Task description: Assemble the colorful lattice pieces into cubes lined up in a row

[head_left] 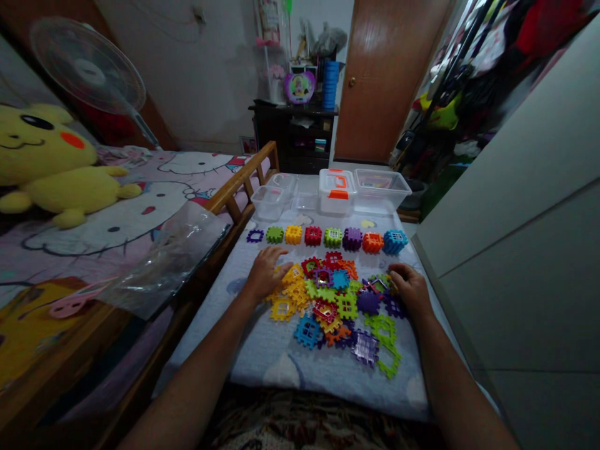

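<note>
Left hand [265, 273] flat on tiles [345, 306] — right hand [410, 284] unclear.

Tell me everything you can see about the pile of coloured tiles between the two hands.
The pile of tiles is a loose heap of flat, square, plastic-looking pieces with notched edges and open centres, in yellow, green, blue, red, orange and purple. They lie overlapping at all angles on the pale printed cloth, on the near side of a row of built cubes. The left hand rests on its yellow left edge; the right hand touches its right edge.
</note>
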The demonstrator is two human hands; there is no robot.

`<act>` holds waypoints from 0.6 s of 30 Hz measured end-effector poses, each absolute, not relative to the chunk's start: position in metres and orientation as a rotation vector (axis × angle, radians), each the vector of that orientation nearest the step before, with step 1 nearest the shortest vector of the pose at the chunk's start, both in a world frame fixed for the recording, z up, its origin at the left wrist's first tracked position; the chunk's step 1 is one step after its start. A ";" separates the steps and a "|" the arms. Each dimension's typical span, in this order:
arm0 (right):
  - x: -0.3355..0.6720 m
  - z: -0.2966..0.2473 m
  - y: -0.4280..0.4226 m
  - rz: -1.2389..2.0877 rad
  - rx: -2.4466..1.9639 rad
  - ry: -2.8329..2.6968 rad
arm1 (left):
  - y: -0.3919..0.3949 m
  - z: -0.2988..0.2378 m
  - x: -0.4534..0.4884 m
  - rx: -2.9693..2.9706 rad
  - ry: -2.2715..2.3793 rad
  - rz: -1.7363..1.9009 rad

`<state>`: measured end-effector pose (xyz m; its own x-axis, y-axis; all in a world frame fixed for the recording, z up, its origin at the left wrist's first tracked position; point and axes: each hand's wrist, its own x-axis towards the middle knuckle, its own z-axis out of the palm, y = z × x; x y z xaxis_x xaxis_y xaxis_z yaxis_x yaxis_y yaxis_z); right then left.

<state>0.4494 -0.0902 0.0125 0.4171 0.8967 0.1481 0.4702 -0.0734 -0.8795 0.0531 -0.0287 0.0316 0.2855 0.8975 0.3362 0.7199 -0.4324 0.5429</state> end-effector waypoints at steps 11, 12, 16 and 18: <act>0.390 0.056 -0.085 0.430 -1.454 -1.940 | -0.020 -0.002 0.021 2.018 1.710 0.995; 0.377 0.059 -0.083 0.454 -1.401 -2.054 | -0.019 -0.003 0.021 2.034 1.715 0.985; 0.337 0.064 -0.073 0.478 -1.360 -2.304 | -0.019 -0.005 0.020 2.068 1.721 0.979; 0.327 0.066 -0.069 0.510 -1.409 -2.372 | -0.019 -0.006 0.018 2.070 1.716 0.982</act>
